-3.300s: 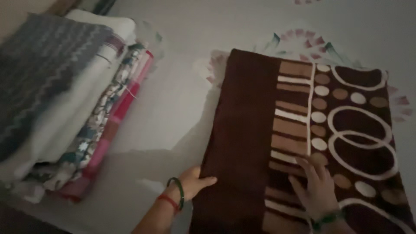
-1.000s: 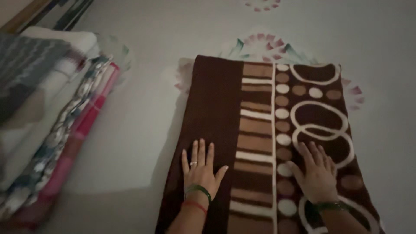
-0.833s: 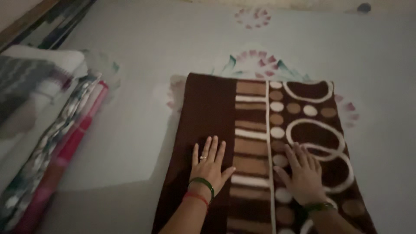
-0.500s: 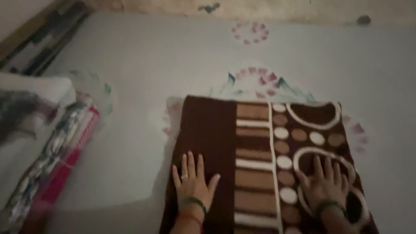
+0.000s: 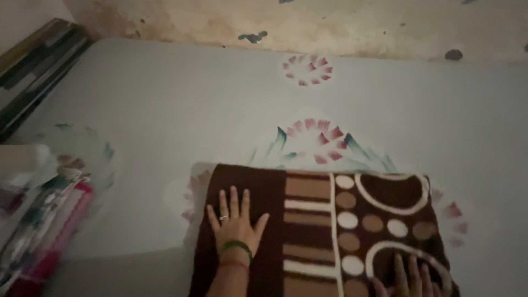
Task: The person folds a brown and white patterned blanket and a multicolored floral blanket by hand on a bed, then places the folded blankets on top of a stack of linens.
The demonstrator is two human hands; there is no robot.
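Observation:
A folded dark brown blanket [image 5: 308, 220] with tan bars, white dots and white rings lies flat on a pale bedsheet [image 5: 209, 110] printed with flowers. My left hand [image 5: 235, 223] rests palm down on the blanket's plain brown left side, fingers spread, with a ring and green and red bangles at the wrist. My right hand [image 5: 410, 275] lies flat on the ringed right part at the frame's bottom edge, only its fingers showing. Neither hand grips anything.
A stack of folded cloths [image 5: 38, 220] in white, floral and pink sits at the left edge of the bed. A stained wall [image 5: 308, 27] runs along the far side. A dark wooden frame [image 5: 33, 60] stands at upper left.
The view has tilted up, bringing the wall in and pushing the blanket and both hands lower. Earlier my left hand held the blanket's left edge; now both palms lie flat on top.

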